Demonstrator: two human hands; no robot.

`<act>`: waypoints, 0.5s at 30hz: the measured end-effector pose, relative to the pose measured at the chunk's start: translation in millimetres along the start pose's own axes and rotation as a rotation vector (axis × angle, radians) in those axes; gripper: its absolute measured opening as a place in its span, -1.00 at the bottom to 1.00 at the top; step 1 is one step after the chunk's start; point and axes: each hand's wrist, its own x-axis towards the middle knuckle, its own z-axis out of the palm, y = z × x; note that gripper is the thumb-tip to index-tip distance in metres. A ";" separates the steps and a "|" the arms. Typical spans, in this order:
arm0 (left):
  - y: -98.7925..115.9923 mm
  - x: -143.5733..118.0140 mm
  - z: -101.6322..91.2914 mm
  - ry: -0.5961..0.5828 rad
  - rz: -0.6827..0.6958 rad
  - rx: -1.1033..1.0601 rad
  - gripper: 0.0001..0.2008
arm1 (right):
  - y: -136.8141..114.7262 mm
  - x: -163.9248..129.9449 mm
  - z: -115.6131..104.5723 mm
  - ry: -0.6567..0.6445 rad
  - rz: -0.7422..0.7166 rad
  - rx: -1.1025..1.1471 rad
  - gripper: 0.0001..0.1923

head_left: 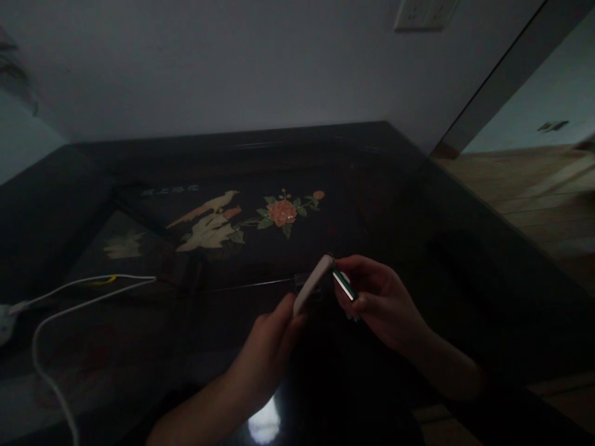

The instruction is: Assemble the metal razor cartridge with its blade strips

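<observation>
Over the dark tabletop (395,241), my left hand (272,344) is closed on a slim whitish bar-shaped object (313,285), pinched at its lower end and tilted up to the right. I cannot make out what kind of thing it is. My right hand (383,303) is closed on a thin, short dark-green piece with a bright white edge (344,285). The upper tips of the two objects meet or nearly meet; whether they are joined, I cannot tell. Fingers of the right hand hide part of its piece.
A raised or inlaid bird (216,203) and a pink flower (281,212) decorate the table. White cables (88,282) run from a white plug block (5,325) at the left. Behind stands a wall with a socket (425,13). Wooden flooring (520,186) shows at the right.
</observation>
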 end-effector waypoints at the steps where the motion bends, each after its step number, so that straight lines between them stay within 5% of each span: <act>1: -0.5 -0.1 0.2 -0.015 0.000 0.006 -0.74 | 0.1 0.2 -0.1 0.001 0.000 -0.002 -0.64; 6: -2.2 -5.0 3.1 -0.139 0.040 0.044 -0.85 | -3.2 0.1 0.4 0.017 0.010 -0.042 -0.66; 15: 0.4 -1.4 0.6 -0.038 -0.004 0.011 -0.74 | 0.1 -0.3 -1.8 -0.004 -0.014 -0.027 -0.63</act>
